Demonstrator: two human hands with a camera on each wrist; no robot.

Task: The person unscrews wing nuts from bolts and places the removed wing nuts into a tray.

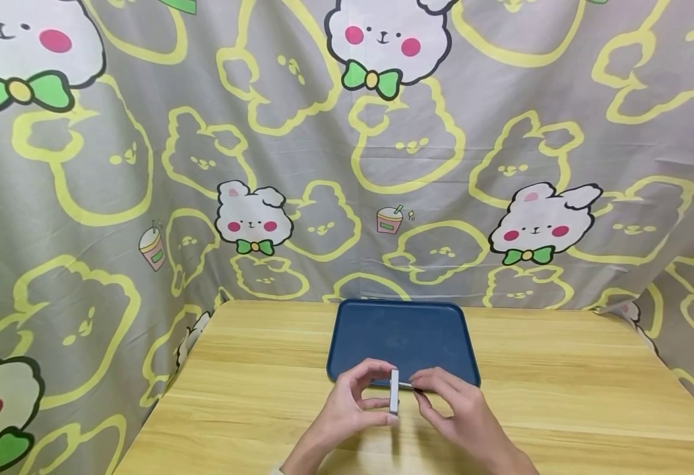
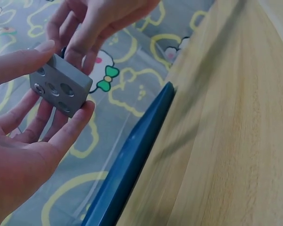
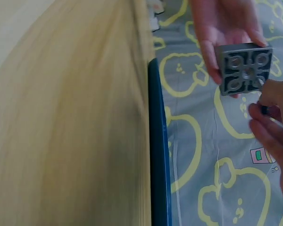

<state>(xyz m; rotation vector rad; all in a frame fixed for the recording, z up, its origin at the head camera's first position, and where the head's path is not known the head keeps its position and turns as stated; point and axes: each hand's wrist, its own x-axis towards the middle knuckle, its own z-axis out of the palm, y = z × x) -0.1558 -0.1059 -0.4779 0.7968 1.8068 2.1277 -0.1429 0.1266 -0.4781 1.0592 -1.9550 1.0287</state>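
Observation:
A square grey metal block (image 1: 394, 392) stands on edge in the air, gripped by my left hand (image 1: 347, 402) between thumb and fingertips. Its smooth face, with several round holes, shows in the left wrist view, where the block (image 2: 61, 87) is tilted. Ribs and round sockets cover the other face of the block (image 3: 245, 70) in the right wrist view. Close by on the right, my right hand (image 1: 462, 406) pinches a thin silver pin-like piece (image 1: 405, 384) that points at the ribbed face. A dark end (image 3: 264, 110) shows between those fingers; the rest is hidden.
Behind the hands, a dark blue tray (image 1: 400, 336) lies on the wooden table (image 1: 252, 376). A grey curtain (image 1: 317, 158) printed with yellow outlines and white cartoon animals hangs along the table's back and sides.

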